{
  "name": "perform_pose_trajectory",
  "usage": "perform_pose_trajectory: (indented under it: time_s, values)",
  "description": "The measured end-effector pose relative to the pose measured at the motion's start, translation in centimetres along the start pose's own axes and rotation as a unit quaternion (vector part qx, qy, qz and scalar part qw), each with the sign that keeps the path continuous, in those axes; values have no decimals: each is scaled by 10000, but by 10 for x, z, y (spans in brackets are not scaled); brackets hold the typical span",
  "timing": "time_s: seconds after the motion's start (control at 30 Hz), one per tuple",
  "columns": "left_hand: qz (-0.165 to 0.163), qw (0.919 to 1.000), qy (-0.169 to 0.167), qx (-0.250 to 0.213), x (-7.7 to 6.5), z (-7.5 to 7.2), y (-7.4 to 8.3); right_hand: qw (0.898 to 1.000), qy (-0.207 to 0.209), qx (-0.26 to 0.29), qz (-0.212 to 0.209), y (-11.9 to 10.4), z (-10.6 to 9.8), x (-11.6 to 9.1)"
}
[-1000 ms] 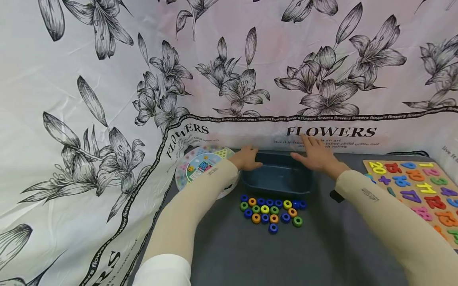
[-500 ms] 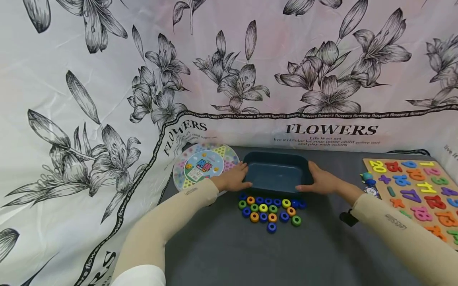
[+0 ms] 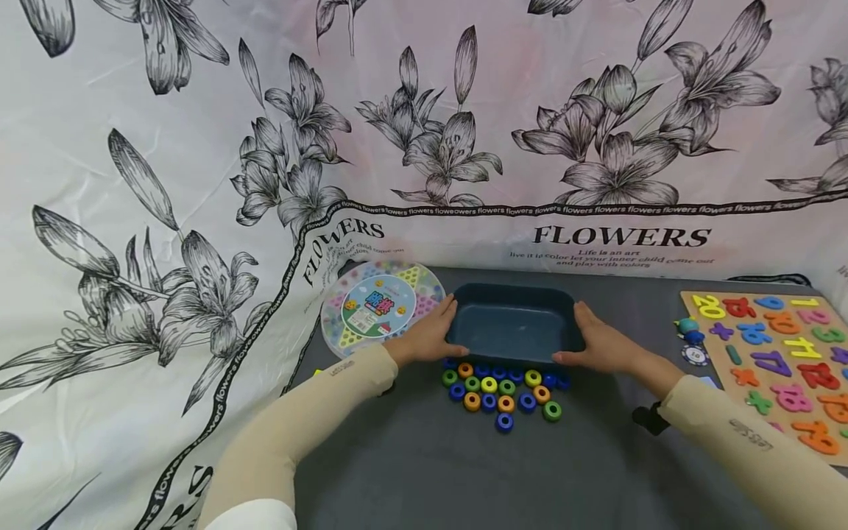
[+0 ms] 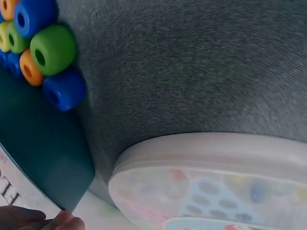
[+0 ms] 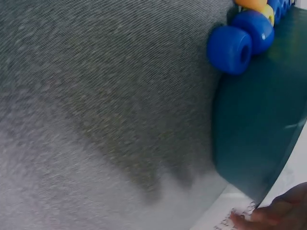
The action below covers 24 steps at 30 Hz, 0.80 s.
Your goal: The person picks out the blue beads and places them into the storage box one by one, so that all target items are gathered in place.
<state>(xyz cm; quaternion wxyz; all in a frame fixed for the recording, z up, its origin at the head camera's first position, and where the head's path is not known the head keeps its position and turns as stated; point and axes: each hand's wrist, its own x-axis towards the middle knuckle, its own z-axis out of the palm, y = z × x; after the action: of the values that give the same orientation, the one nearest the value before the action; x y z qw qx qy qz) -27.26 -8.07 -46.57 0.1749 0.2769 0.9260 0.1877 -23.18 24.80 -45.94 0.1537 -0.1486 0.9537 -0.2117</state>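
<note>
A dark teal plastic bin (image 3: 517,327) sits toward the back of the grey table, with nothing inside. My left hand (image 3: 427,333) holds its left end, the thumb at the near corner and the fingers along the side. At the opposite end my right hand (image 3: 599,342) holds it in the same way. In the left wrist view, fingertips show at the rim of the bin (image 4: 48,153); the right wrist view also has fingers at the rim. Blue, green, orange and yellow beads (image 3: 506,404) lie in rows right against the bin's near side.
Left of the bin lies a round, clear-lidded game box (image 3: 354,298) with a star pattern. A wooden number puzzle board (image 3: 735,353) is on the right, beside a small blue toy figure (image 3: 691,330). Flower-printed cloth (image 3: 457,243) hangs behind the table.
Both hands have come down from above the bin's back part to its two ends and taken hold. Since half a second ago the bin has shifted slightly nearer the beads.
</note>
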Motion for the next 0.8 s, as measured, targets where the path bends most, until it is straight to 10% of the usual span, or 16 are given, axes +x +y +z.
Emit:
perform_pose_trajectory:
  time_s: [0.13, 0.3, 0.6, 0.8]
  values:
    - [-80, 9995, 43, -298, 4, -7, -4, 9926, 912, -764, -220, -16, 6, 2]
    - [-38, 9998, 85, -194, 9, -14, -10, 9565, 2087, -1352, -1523, -53, 25, 4]
    - [-136, 9997, -106, 173, 8, -12, -16, 9358, 1143, -1480, -2987, -121, 72, 27]
    - [-175, 9977, -174, 627, 8, -7, -11, 9015, 1608, -3291, -2307, -158, 106, 45]
